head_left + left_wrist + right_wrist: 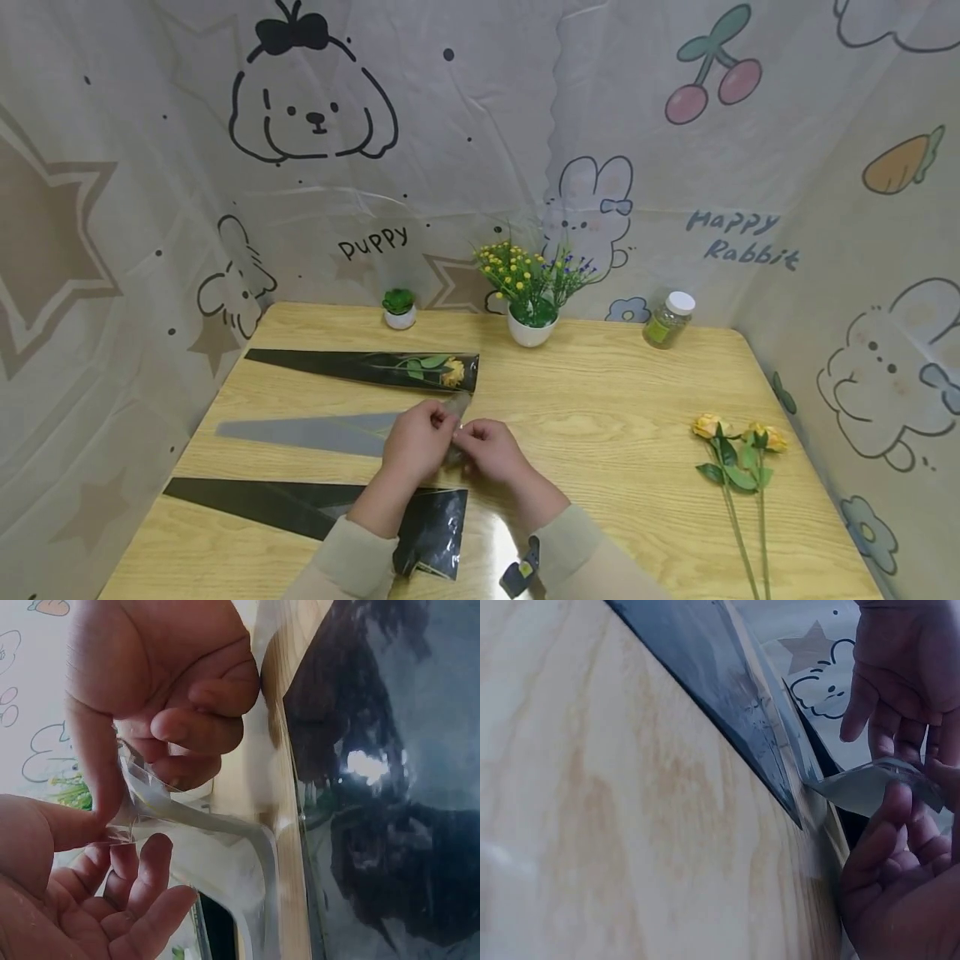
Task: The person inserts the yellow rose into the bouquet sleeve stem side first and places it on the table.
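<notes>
Two forearms in pale cuffs (356,557) reach forward from the near edge of a wooden table (615,483), angled inward so the hands meet. The left hand (418,437) and the right hand (495,450) both pinch the wide end of a grey plastic sleeve (300,432), thumbs close together at its edge, the other fingers bent.

The sleeve is near the middle of the three on the left half of the table. Its long axis runs left to right, roughly level with the table's far edge; the narrow tip points left, the wide mouth right, into the fingers. It is a long, thin wedge, cloudy grey along its length, with clear, shiny, creased film at the pinched end. A thin green stem (360,428) shows through it.

Just beyond lies a black wrapper (330,364) holding a yellow rose (452,372); nearer lies a flat black packet (258,504), partly behind the left forearm.
</notes>
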A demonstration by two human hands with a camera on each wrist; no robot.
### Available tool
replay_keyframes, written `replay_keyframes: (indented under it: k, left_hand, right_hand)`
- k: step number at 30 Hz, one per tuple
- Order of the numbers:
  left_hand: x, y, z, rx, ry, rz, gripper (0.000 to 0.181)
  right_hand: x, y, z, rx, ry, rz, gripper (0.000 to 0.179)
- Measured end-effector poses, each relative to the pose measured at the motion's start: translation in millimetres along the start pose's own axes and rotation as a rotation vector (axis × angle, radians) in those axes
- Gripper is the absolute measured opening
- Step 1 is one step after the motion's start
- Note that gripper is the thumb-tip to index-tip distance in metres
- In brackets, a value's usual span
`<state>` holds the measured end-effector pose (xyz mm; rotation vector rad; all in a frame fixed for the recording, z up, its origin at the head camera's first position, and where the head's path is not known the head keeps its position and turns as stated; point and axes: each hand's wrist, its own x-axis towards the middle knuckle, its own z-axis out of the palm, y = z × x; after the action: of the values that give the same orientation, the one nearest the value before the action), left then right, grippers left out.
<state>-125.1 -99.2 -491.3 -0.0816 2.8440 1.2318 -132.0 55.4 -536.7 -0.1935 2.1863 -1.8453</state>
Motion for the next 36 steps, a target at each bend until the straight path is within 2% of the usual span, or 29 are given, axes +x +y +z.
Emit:
replay_keyframes:
  k: [2,5,10,13,19,24,27,30,33,36]
  left_hand:
    - [0.6,0.8,-1.1,-0.001,-0.001,-0.001,0.017]
    - [1.3,0.4,-1.9,-0.003,0.002,-0.002,0.016]
    - [2.6,-2.5,-2.2,0.006,0.046,0.0,0.011]
    - [3.4,-3.4,-2.2,0.01,0.067,-0.003,0.011]
    - [3.5,-4.1,-0.4,0.022,0.066,-0.01,0.012]
    - [2.8,-3.1,0.4,0.03,0.059,-0.004,0.011]
    - [2.2,-2.4,0.3,0.032,0.05,0.001,0.01]
    - [1.5,-2.1,0.3,0.033,0.044,0.008,0.01]
    - [1.4,-2.2,0.5,0.03,0.038,0.011,0.011]
    - [1.8,-3.1,0.8,0.03,0.031,0.011,0.012]
  right_hand:
    - [-0.5,-0.4,-0.4,0.071,-0.003,0.037,0.03]
    - [-0.2,-0.7,-1.9,0.09,0.038,0.047,0.028]
    - [0.2,-2.0,-5.7,-0.09,0.178,0.012,0.024]
    - [-0.2,-2.2,-8.2,-0.187,0.213,0.016,0.023]
    - [-5.1,-2.3,-15.1,-0.165,0.123,0.01,0.022]
    - [-20.8,-8.0,-30.1,-0.106,0.054,-0.007,0.025]
    - [-34.1,-11.0,-49.9,-0.106,0.09,-0.019,0.021]
    - [-50.0,-14.3,-81.3,-0.126,0.185,-0.031,0.015]
    - [-67.7,-14.9,-124.8,-0.169,0.332,-0.049,0.014]
    - [-87.8,-10.8,-173.4,-0.254,0.526,-0.054,0.016]
